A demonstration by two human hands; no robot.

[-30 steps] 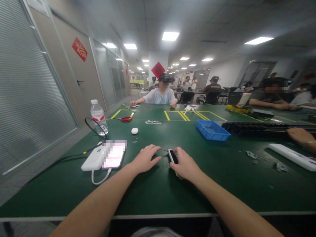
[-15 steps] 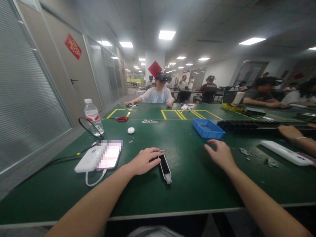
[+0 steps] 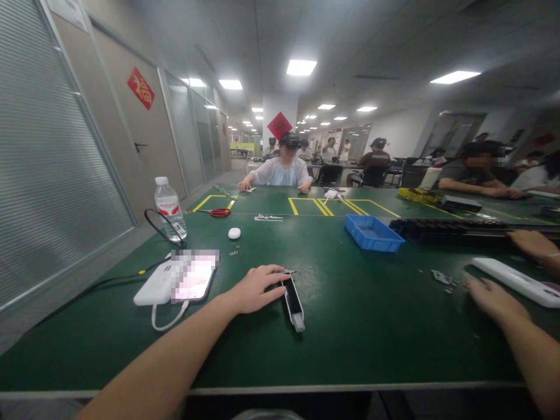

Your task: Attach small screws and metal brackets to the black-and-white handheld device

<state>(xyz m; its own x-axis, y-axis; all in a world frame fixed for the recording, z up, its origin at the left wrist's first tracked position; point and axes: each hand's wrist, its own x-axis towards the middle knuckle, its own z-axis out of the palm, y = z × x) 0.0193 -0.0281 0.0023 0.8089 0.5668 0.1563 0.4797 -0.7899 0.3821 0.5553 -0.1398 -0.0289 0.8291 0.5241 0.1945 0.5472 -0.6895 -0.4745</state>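
My left hand (image 3: pixel 261 289) lies over the far end of a long, narrow white case with a black inside (image 3: pixel 294 298). Its fingertips and thumb are closed about that end. A pale grey tip projects from the case's near end. Off to the right, my right hand (image 3: pixel 499 303) is low over the table, beside a small metal bracket (image 3: pixel 441 276) and several tiny metal parts (image 3: pixel 450 288). Motion blurs its fingers, and whether they hold anything is hidden.
A blue tray (image 3: pixel 374 245) stands beyond my hands. A white power bank (image 3: pixel 153 286), lit phone (image 3: pixel 196 280), bottle (image 3: pixel 170 213), earbud case (image 3: pixel 234 233) and red-handled scissors (image 3: pixel 220 213) are leftward. At right lie a long white device (image 3: pixel 516 283) and a co-worker's hand (image 3: pixel 536 245).
My right hand has moved right and nearer, from beside the blue tray to the metal parts, covering one bracket. My left hand stays on the white case. The view has shifted slightly.
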